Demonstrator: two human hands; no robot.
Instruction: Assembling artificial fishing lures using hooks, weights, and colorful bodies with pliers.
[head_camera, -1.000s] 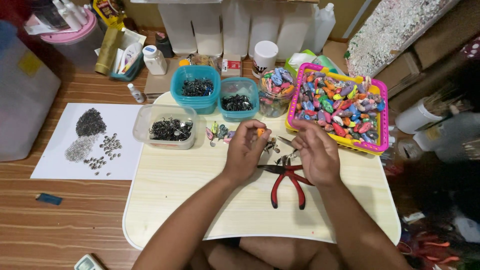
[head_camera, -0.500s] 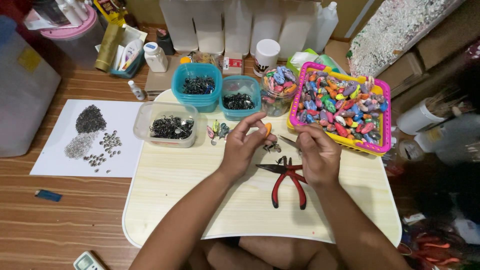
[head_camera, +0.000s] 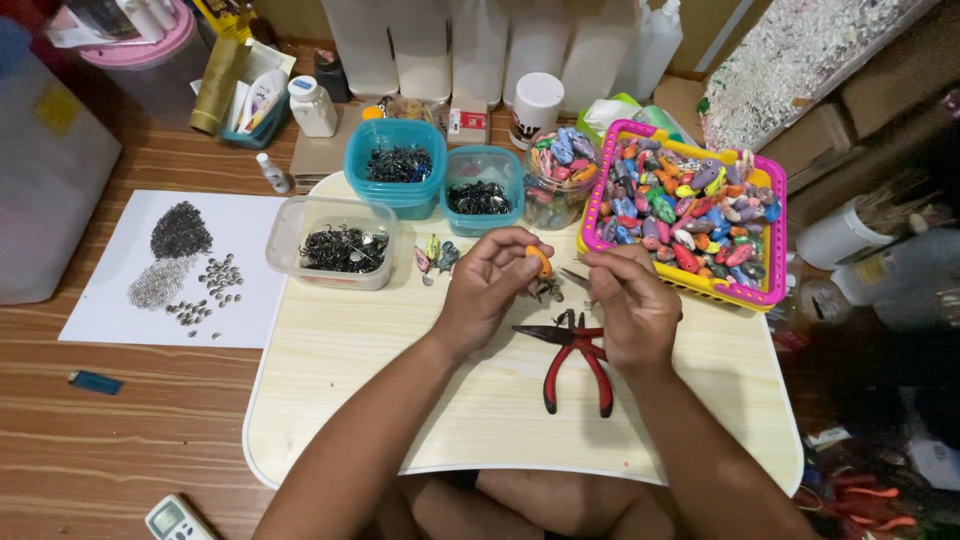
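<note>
My left hand (head_camera: 490, 285) pinches a small orange lure (head_camera: 540, 260) above the pale wooden lap board (head_camera: 350, 400). My right hand (head_camera: 632, 305) is close beside it, fingertips pinched on a thin metal tool or wire (head_camera: 575, 278) pointing at the lure; what it is stays too small to tell. Under the hands lie red-handled pliers (head_camera: 575, 355) and a few small metal parts (head_camera: 548, 291). A pink and yellow basket (head_camera: 765, 290) of several colourful lures stands just right of my right hand.
Two teal tubs (head_camera: 398, 135) (head_camera: 482, 165) and a clear box (head_camera: 285, 235) hold dark hooks. A jar of lures (head_camera: 560, 170), white bottles and a paper sheet (head_camera: 110, 310) with piled metal bits lie around. A blue lighter (head_camera: 96, 382) is on the floor.
Both hands have shifted slightly and drawn closer together over the pliers. The orange lure stays pinched in my left hand.
</note>
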